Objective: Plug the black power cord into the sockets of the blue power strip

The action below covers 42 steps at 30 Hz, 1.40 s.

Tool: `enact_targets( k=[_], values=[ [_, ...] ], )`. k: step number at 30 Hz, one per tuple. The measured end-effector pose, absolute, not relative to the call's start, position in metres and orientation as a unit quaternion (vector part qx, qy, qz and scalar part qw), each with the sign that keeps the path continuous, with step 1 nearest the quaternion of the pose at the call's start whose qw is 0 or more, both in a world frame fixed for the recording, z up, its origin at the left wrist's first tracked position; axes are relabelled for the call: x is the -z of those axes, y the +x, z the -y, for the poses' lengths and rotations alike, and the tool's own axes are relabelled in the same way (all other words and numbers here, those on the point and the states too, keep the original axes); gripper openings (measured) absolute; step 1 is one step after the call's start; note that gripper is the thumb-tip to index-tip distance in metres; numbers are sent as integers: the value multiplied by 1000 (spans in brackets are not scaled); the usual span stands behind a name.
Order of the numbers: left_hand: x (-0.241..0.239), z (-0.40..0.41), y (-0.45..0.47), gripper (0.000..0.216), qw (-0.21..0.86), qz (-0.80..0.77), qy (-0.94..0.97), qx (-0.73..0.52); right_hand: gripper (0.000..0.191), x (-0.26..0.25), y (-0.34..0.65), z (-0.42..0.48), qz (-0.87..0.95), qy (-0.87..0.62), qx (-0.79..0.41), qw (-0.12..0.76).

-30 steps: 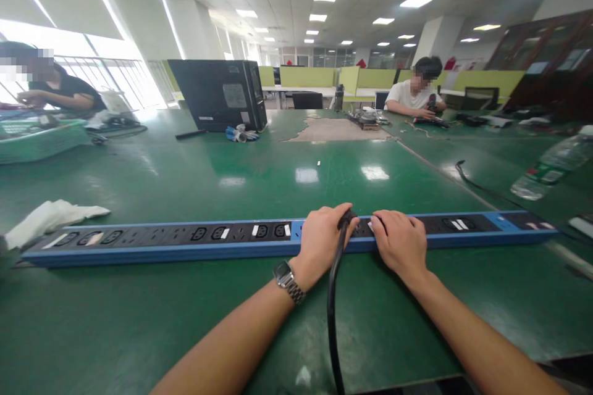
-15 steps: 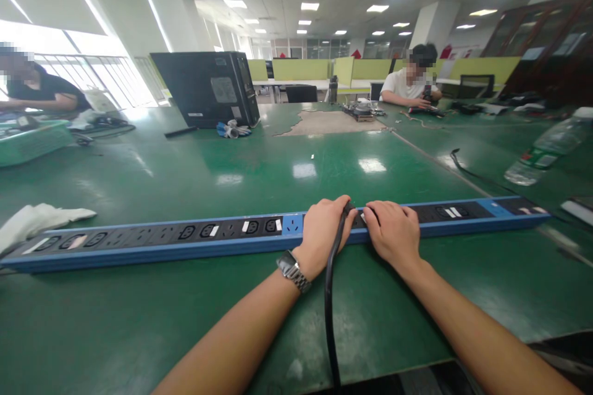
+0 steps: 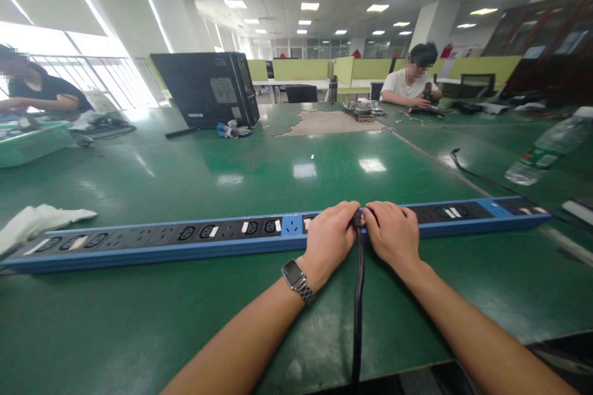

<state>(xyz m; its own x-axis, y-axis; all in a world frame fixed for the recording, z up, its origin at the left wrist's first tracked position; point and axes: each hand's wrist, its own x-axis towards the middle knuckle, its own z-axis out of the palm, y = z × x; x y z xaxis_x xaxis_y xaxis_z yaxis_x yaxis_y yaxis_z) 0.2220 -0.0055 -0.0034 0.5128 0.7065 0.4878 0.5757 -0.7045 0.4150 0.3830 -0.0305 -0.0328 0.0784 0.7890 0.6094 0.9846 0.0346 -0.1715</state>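
Observation:
A long blue power strip (image 3: 152, 245) with black sockets lies across the table before me. My left hand (image 3: 330, 239), with a watch on its wrist, is closed on the plug (image 3: 357, 218) of a black power cord (image 3: 358, 302). The plug is over the strip's sockets; my fingers hide its front end, so I cannot tell how deep it sits. The cord hangs down toward the table's near edge. Just right of the plug, my right hand (image 3: 393, 231) is wrapped over the strip, its thumb side close to the plug.
A white cloth (image 3: 41, 225) lies by the strip's left end. A computer case (image 3: 204, 89) and gloves (image 3: 233, 129) are farther back. At right stand a water bottle (image 3: 546, 148) and a thin cable (image 3: 467, 170). Two people sit across the table; a green basket (image 3: 34, 143) is far left.
My left hand has moved right with the plug, up beside my right hand. The cord has swung right and hangs straighter. My right hand has stayed on the strip.

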Motion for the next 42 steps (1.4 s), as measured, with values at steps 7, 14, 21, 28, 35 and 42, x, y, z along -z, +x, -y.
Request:
enact_targets(
  k=[7,14,21,28,35,42],
  values=[
    [2,5,226,25,107,-424,837,-328,33,32,383,31,657,-676,163,291],
    [3,6,223,26,90,-415,846,-324,33,33,383,30,658,-673,169,293],
    [8,9,229,28,105,-410,838,-345,32,33,382,31,653,-680,171,287],
    [18,8,232,26,107,-435,798,-402,33,36,384,28,650,-679,178,289],
    [4,9,238,24,56,-326,762,-557,32,34,382,30,648,-681,181,289],
    [-68,1,217,27,17,-238,687,-686,32,33,382,31,644,-679,180,303]
  ],
)
